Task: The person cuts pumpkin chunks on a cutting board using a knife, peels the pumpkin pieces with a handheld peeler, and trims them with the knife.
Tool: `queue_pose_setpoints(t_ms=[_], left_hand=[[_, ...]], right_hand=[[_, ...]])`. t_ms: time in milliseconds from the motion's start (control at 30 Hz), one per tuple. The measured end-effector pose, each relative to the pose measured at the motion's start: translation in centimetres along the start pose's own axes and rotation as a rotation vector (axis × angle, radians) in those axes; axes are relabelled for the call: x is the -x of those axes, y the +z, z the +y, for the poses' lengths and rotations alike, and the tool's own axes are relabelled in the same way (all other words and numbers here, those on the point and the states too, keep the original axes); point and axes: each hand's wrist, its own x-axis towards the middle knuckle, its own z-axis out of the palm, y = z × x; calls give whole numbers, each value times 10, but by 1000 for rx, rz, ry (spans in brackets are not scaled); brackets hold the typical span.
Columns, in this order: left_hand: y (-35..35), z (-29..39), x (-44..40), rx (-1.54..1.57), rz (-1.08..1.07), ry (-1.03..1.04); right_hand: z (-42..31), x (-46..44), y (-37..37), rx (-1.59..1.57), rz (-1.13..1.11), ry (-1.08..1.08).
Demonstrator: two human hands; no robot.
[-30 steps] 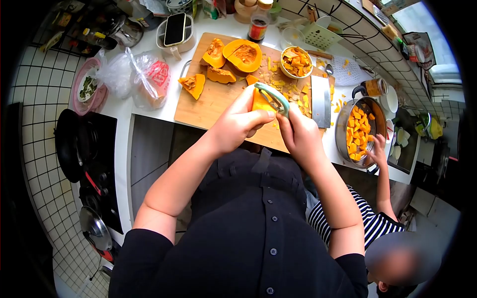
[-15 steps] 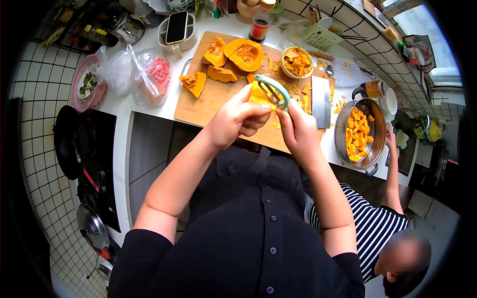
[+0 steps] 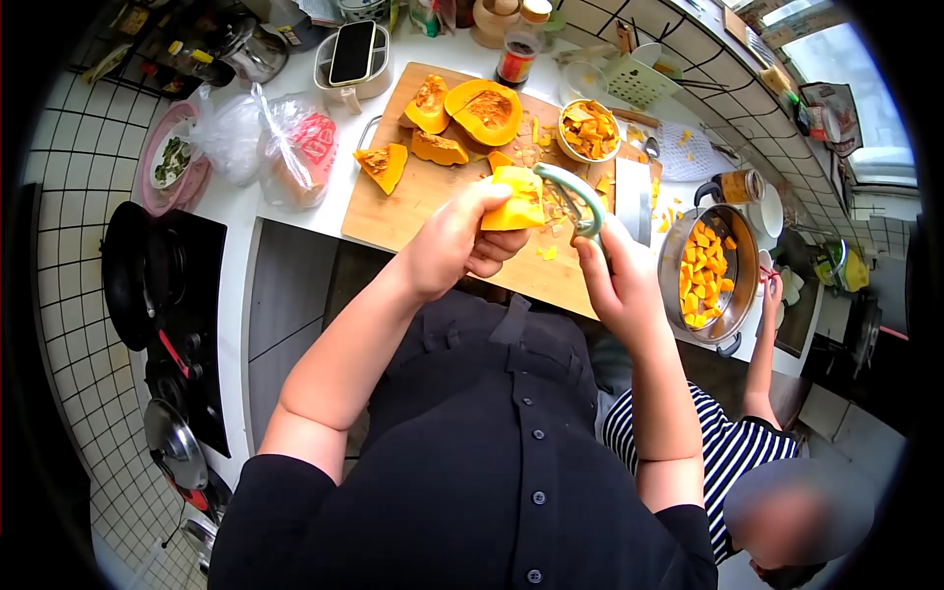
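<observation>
Orange pumpkin piece (image 3: 515, 202) is being held in your half-curled left hand (image 3: 450, 242) above the wooden board (image 3: 418, 199); your right hand (image 3: 624, 280), fingers closed, is gripping the green peeler (image 3: 587, 191) just beside that piece.

Pumpkin piece (image 3: 513, 200): near end covered by thumb and fingers of the left hand (image 3: 454, 236); underside we cannot see. Peeler (image 3: 592, 203): handle end hidden in the right hand (image 3: 626, 280); blade too blurred for us to make out. Small chunk (image 3: 499, 157): lower part masked by the piece. Plastic bag (image 3: 298, 147): contents veiled by film and print; we cannot identify them. Dark jar (image 3: 515, 64): label too small for us to read. Second person (image 3: 723, 423): head blurred; small red thing (image 3: 768, 274) at that person's fingers, unidentified by us. Black shirt (image 3: 442, 482): cut off by the bottom edge.
</observation>
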Motion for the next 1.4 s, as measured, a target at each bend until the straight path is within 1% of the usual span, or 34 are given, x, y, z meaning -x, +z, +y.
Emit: queue_pose_setpoints(t_ms=[100, 133, 233, 333, 433, 533, 633, 733, 933, 1033, 1067, 1100, 1133, 1167, 1200, 1233, 1267, 1300, 1333, 1367, 1400], left_hand=[[7, 3, 1, -147, 55, 27], [10, 4, 1, -191, 75, 35], [12, 3, 0, -162, 84, 17], [10, 3, 0, -165, 47, -5], [5, -2, -2, -54, -37, -50], [6, 0, 0, 16, -46, -89], [8, 2, 3, -26, -91, -50], [5, 6, 3, -19, -145, -73], [13, 8, 6, -76, -89, 0], [14, 8, 4, -196, -48, 2], [27, 4, 10, -352, -93, 61], [46, 1, 16, -373, -193, 75], [65, 0, 22, -390, -293, 90], [62, -4, 17, -374, -173, 223], [58, -7, 12, -371, -47, 354], [51, 6, 13, -240, 81, 169], [41, 7, 9, -199, 173, 149], [33, 8, 9, -149, 165, 103], [29, 8, 8, -125, 157, 89], [26, 7, 8, -96, 152, 75], [22, 6, 6, -78, 123, 70]], right_hand=[[0, -3, -2, 53, -132, 34], [2, -2, -3, 72, -143, 14], [4, -2, -5, 117, -163, -27], [-1, -4, -13, 226, -230, -33], [-1, -5, -16, 313, -231, -70], [-2, -5, -17, 320, -238, -89], [-7, -2, -17, 359, -246, -28], [-6, 1, -12, 335, -205, -34], [-4, 4, -3, 387, -102, -66], [-4, 3, 5, 409, 26, -82], [7, -2, 6, 528, -24, 41], [26, -9, 6, 645, -73, 167], [46, -7, 6, 576, -70, 89], [55, -2, 2, 450, -62, 105], [47, -2, -6, 375, 7, 155], [40, -3, -15, 299, 65, 203], [45, -3, -22, 283, 90, 260], [50, -5, -28, 265, 132, 324], [52, -5, -32, 222, 143, 329], [50, -5, -31, 195, 142, 282], [43, -4, -29, 148, 105, 303]])
